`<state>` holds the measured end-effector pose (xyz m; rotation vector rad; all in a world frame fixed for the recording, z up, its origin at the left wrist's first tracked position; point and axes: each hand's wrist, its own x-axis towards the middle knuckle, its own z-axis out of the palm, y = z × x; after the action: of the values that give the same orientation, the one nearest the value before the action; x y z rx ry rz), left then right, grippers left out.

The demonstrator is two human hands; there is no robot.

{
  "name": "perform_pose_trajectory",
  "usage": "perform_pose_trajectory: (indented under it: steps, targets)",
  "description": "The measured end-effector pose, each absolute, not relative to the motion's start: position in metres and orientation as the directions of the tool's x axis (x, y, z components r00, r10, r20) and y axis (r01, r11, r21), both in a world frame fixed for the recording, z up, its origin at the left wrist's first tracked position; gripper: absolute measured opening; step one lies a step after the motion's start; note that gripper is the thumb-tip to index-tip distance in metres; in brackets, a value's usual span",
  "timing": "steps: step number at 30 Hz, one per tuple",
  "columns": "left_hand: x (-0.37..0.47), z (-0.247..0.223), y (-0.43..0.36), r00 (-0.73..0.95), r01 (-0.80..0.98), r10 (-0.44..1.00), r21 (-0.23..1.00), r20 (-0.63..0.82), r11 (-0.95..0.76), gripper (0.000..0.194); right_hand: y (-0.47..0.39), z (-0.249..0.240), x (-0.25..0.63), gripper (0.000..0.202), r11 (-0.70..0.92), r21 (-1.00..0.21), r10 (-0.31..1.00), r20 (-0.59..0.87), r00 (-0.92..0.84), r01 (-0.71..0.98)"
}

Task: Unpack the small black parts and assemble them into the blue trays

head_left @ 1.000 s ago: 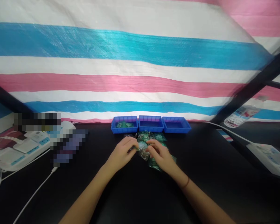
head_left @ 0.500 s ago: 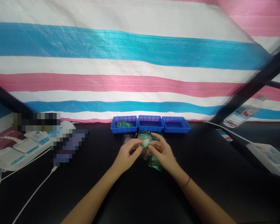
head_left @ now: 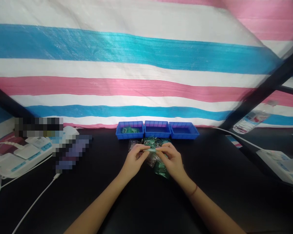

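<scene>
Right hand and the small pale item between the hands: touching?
Touching: the head view shows the right hand pinching the small pale item at its right end.

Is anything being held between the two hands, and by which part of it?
Yes, a small pale packet. The left hand pinches its left end, the right hand its right end. Its contents cannot be told.

I can't make out a single word or number from where I stand. The clear bottle (head_left: 244, 126) at the right of the frame wears a label (head_left: 257, 117) with a reddish patch, too blurred to read. At the left, a white adapter (head_left: 33, 142) shows a small greyish marking (head_left: 40, 142), too fine for my eyes.
</scene>
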<state>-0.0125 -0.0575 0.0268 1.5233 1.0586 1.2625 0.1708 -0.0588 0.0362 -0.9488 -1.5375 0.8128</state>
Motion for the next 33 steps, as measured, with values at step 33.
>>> perform_pose_trajectory:
  steps: [33]
  targets:
    - [-0.0154, 0.0282, -0.0612, 0.112, 0.263, 0.936, 0.898, 0.334, -0.352, 0.036, -0.0584, 0.0341, 0.1716, 0.038, 0.392, -0.895, 0.919, 0.367, -0.145, 0.214]
